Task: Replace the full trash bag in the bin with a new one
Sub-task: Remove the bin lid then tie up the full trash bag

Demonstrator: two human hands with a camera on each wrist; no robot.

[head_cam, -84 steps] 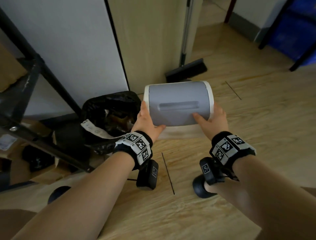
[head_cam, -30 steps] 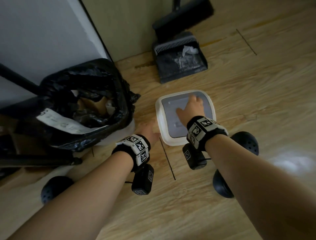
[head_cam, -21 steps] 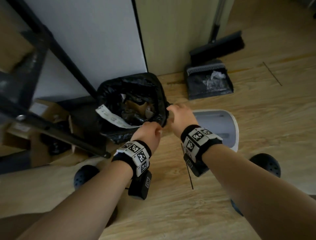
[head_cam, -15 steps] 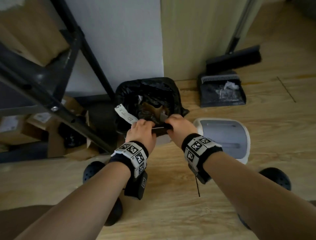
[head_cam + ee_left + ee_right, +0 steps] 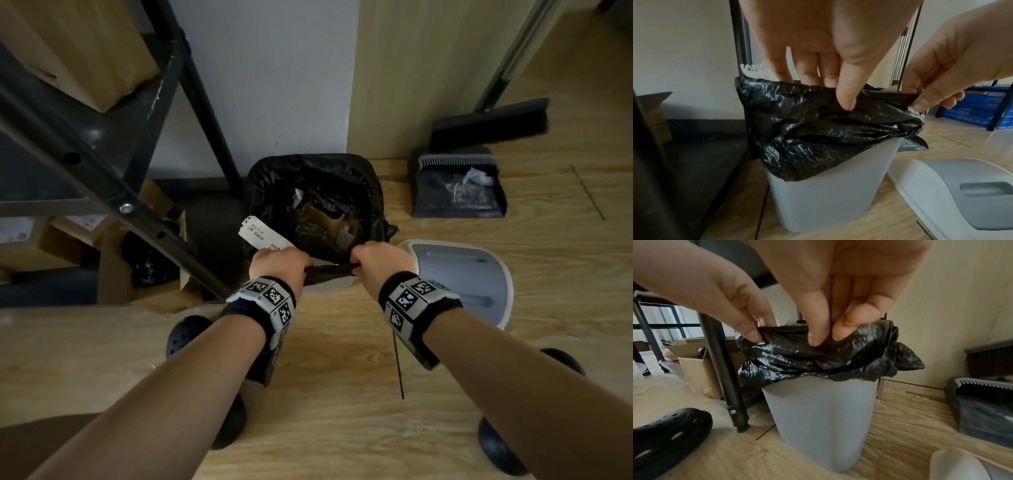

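A pale grey bin (image 5: 824,194) (image 5: 818,418) stands on the wooden floor, lined with a full black trash bag (image 5: 318,202) (image 5: 818,129) (image 5: 818,360) whose edge is folded over the rim. Paper and cardboard scraps fill it, and a white receipt (image 5: 260,236) sticks out at the left. My left hand (image 5: 277,265) (image 5: 838,91) pinches the near edge of the bag, thumb outside, fingers inside. My right hand (image 5: 376,260) (image 5: 824,334) pinches the same edge a little to the right. The bin's grey and white lid (image 5: 469,277) (image 5: 962,194) lies on the floor at the right.
A black metal shelf frame (image 5: 102,178) with cardboard boxes (image 5: 147,274) stands close at the left. A dustpan (image 5: 459,185) and broom (image 5: 489,120) lie behind at the right, by the wall. Black clogs (image 5: 188,335) (image 5: 663,439) flank my arms.
The lid was lifted off, laid on the floor at the right and let go. Both hands then moved to the bin and took hold of the bag's near edge.
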